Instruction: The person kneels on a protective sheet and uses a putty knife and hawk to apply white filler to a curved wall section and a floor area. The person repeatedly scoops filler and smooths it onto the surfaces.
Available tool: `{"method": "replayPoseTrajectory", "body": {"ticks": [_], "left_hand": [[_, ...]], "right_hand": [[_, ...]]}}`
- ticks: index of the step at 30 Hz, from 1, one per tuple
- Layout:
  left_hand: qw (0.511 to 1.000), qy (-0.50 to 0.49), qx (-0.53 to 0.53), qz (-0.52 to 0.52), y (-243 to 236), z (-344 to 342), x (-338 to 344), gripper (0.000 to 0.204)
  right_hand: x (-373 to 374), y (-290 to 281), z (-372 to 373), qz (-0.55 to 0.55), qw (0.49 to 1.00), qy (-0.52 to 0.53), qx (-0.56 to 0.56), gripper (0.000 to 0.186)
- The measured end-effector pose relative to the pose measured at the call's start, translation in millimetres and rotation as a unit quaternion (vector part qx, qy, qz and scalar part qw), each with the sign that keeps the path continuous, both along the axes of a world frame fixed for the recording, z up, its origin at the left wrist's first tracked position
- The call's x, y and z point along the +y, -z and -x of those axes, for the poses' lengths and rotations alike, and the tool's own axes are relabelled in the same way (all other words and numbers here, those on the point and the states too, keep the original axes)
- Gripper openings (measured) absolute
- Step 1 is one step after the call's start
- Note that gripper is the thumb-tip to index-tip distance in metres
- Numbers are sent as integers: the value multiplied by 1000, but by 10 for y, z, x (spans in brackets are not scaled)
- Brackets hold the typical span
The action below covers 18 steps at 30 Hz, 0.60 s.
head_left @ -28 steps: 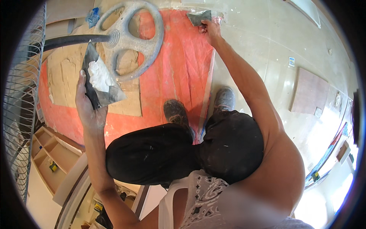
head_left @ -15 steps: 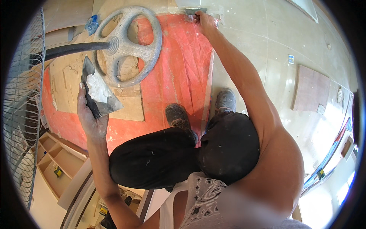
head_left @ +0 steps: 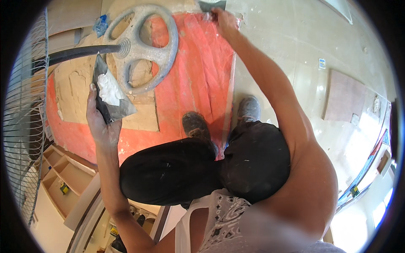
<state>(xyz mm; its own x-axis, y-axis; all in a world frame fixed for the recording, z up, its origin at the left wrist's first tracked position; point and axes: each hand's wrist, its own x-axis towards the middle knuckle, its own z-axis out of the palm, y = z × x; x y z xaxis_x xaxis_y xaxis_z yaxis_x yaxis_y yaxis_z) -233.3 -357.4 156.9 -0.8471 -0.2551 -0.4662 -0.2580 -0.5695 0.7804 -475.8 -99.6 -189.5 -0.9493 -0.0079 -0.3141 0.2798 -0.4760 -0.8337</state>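
Observation:
In my left hand (head_left: 103, 122) is a dark metal filling blade (head_left: 123, 107), its broad face bearing a thick heap of white putty (head_left: 110, 89). The fingers are wrapped around its lower left side. My right hand (head_left: 225, 21) reaches to the far edge of the red floor sheet, closed on a second filling blade (head_left: 212, 6). That blade lies close against the pale surface at the top of the view. Whether it carries putty cannot be made out.
A grey-spattered round fan base (head_left: 166, 50) with a black pole (head_left: 84, 54) stands left of centre, its wire cage (head_left: 27, 109) at the left rim. Cardboard (head_left: 141, 114) lies on the red sheet (head_left: 198, 71). A brown board (head_left: 344, 96) rests on the glossy floor at right.
My right hand and its blade have shifted slightly up and left, and the blade's face shows more. The left hand with the loaded blade has barely moved.

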Motion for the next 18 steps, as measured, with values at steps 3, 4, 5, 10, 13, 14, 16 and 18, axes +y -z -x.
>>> {"method": "replayPoseTrajectory", "body": {"ticks": [3, 4, 5, 10, 13, 14, 16, 18], "left_hand": [[999, -1, 30, -27, 10, 0, 17, 25], [998, 18, 49, -44, 49, 70, 73, 25], [996, 26, 66, -52, 53, 64, 74, 25], [994, -2, 52, -92, 343, 155, -69, 26], [991, -105, 29, -78, 476, 241, -155, 24], [991, -118, 21, -63, 439, 304, -47, 24], [994, -88, 53, -25, 405, 282, 84, 24], [996, -59, 57, -32, 340, 248, 135, 24]], "right_hand": [[-137, -335, -602, 33, 991, -7, -128, 20], [-86, -377, -687, -11, 994, -26, -109, 22], [-172, -571, -832, -48, 993, -56, -92, 24], [-517, -1567, -1185, -163, 949, -108, 247, 32], [-627, -2526, -1491, -196, 892, -111, 391, 38], [-660, -2676, -1498, -213, 844, -77, 486, 41], [-743, -2814, -1525, -234, 719, -4, 654, 47], [-742, -2753, -1528, -322, 711, -48, 623, 50]]}}
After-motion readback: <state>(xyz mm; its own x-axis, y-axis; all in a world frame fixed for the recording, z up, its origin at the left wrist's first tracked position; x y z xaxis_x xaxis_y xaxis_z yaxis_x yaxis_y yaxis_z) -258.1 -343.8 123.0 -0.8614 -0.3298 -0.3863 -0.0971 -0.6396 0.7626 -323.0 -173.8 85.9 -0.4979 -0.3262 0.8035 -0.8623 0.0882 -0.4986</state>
